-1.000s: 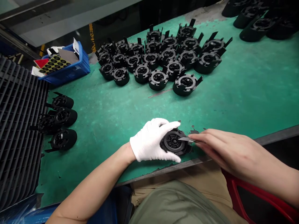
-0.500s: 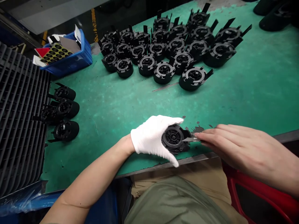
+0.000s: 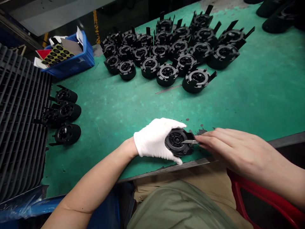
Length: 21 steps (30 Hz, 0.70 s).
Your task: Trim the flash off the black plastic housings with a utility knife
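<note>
My left hand (image 3: pixel 156 138), in a white glove, is curved around the left side of a round black plastic housing (image 3: pixel 175 142) near the table's front edge. Its thumb and fingers grip opposite sides of the rim. The housing's ribbed round face is turned up. From the right, my bare right hand (image 3: pixel 233 149) pinches a small knife (image 3: pixel 190 142) with a pointed metal blade. The blade lies over the right part of the face; whether its tip touches the plastic I cannot tell. Most of the knife's handle is hidden in the fingers.
Several similar black housings (image 3: pixel 167 74) stand grouped at the back of the green table (image 3: pixel 114 127), and several more (image 3: pixel 68 133) at the left. A blue bin (image 3: pixel 78 62) holds sticker sheets. Beside the table are a dark ribbed rack (image 3: pixel 19 121) and a red chair (image 3: pixel 247 197).
My right hand has moved slightly left, bringing the blade further over the housing's face. The left thumb and fingers have closed in a little around the rim.
</note>
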Motion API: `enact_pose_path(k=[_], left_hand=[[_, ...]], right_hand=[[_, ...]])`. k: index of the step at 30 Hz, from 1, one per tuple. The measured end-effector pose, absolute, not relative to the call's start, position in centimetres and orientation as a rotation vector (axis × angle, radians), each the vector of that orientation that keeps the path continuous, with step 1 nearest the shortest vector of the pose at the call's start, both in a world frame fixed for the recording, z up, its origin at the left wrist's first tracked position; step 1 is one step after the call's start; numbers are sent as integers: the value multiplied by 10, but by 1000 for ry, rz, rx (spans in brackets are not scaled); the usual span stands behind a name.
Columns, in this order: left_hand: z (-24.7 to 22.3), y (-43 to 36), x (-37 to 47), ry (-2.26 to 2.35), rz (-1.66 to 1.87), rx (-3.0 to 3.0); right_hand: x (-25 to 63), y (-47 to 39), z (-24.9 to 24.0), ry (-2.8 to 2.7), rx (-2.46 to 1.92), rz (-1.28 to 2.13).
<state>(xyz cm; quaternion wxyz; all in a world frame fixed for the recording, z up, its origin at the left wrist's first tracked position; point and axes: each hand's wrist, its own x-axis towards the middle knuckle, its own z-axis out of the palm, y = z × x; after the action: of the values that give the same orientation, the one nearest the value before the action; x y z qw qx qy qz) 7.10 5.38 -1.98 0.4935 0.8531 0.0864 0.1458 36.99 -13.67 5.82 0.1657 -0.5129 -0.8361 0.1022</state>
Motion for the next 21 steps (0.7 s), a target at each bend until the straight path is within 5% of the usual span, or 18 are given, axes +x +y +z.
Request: enact_pose_path(k=[21], left_hand=[[-9, 53, 72, 250, 295, 2056]], right_hand=[[363, -140, 74, -2374, -1508, 276]])
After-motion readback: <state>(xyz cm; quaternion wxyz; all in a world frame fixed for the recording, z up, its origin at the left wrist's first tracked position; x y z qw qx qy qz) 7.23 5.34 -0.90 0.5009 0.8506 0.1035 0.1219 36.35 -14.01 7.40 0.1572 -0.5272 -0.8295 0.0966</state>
